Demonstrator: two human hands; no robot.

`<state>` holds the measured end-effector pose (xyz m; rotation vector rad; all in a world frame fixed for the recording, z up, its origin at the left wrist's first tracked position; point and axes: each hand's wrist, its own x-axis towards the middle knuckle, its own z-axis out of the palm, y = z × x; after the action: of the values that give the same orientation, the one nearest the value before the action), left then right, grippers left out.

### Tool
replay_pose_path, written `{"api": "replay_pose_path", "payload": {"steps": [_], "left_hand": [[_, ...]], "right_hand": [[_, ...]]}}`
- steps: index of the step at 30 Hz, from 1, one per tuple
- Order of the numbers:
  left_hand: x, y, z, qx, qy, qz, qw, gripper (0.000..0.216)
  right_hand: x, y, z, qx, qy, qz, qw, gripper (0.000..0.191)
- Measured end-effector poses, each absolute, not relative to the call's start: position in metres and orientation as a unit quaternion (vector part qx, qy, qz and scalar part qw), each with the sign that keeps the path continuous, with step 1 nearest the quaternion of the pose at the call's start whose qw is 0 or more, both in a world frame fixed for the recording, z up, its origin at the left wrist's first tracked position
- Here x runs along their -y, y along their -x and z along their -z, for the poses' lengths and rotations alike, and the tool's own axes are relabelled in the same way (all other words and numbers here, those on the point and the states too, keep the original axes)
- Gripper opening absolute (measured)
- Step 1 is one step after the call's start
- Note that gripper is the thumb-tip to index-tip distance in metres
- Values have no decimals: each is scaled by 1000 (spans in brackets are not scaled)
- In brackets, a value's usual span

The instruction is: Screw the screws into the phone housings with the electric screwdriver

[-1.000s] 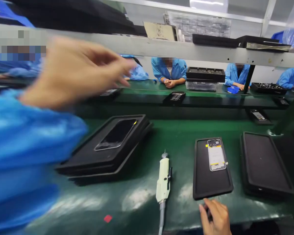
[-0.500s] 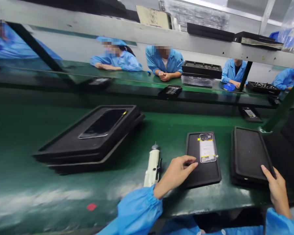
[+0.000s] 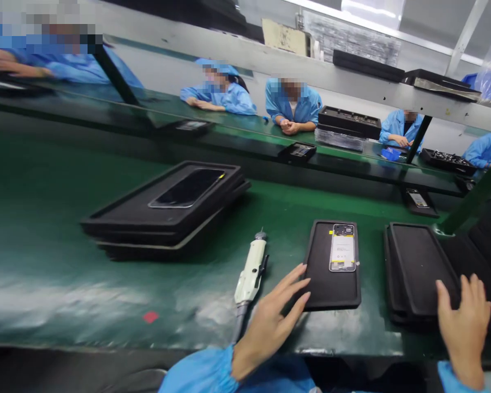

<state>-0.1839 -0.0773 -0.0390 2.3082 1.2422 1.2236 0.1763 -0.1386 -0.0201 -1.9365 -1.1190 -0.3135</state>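
My left hand (image 3: 272, 314) is open, its fingers at the left edge of a black foam tray (image 3: 325, 289). In that tray lies an opened phone (image 3: 343, 248), its white battery and yellow tabs showing. Left of the hand, an electric screwdriver (image 3: 250, 273) with a pale body lies on the green bench. On the right, my right hand (image 3: 465, 316) has its fingers spread, thumb at the right edge of the top tray in a stack of black trays (image 3: 423, 267). Whether the thumb touches the tray, I cannot tell.
A second stack of black trays (image 3: 135, 221) stands to the left, with a dark-screened phone (image 3: 188, 188) on top. Beyond the green bench (image 3: 57, 169), a belt carries small trays (image 3: 298, 152). Several co-workers in blue sit opposite. A green post (image 3: 470, 196) rises at right.
My left hand has moved back from beside the phone to the tray's left edge, fingers now straighter. My right hand has spread its fingers, and the top right tray sits askew. The view has shifted.
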Motion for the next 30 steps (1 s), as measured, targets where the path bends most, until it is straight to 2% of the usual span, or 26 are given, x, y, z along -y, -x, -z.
{"api": "replay_pose_path", "payload": {"steps": [3,5,7,9,11,14,17,24,28,30], "left_hand": [[100,200,59,-390,-824,-408,46,29],[111,205,71,-388,-838,-383,15,34],[116,203,81,-404,-837,-370,-9,38],[116,198,87,-427,-822,-375,-35,40],[112,193,92,-451,-802,-387,-64,39],[107,186,97,-470,-787,-387,-102,38],[103,181,100,-475,-785,-379,-119,38],[107,178,92,-483,-780,-394,-55,30],[124,197,85,-532,-721,-443,-32,22],[129,213,83,-607,-654,-448,-43,27]], "right_hand": [[129,-107,18,630,684,249,271,53],[123,-77,20,688,665,240,165,45],[118,-71,23,700,678,215,64,44],[113,-86,27,686,697,208,-2,46],[106,-111,30,673,705,222,-28,42],[92,-140,35,674,695,250,-28,38],[78,-148,39,680,684,263,16,36],[81,-132,63,725,582,224,293,49],[98,-111,97,776,534,150,301,48],[102,-99,112,784,534,128,289,49]]}}
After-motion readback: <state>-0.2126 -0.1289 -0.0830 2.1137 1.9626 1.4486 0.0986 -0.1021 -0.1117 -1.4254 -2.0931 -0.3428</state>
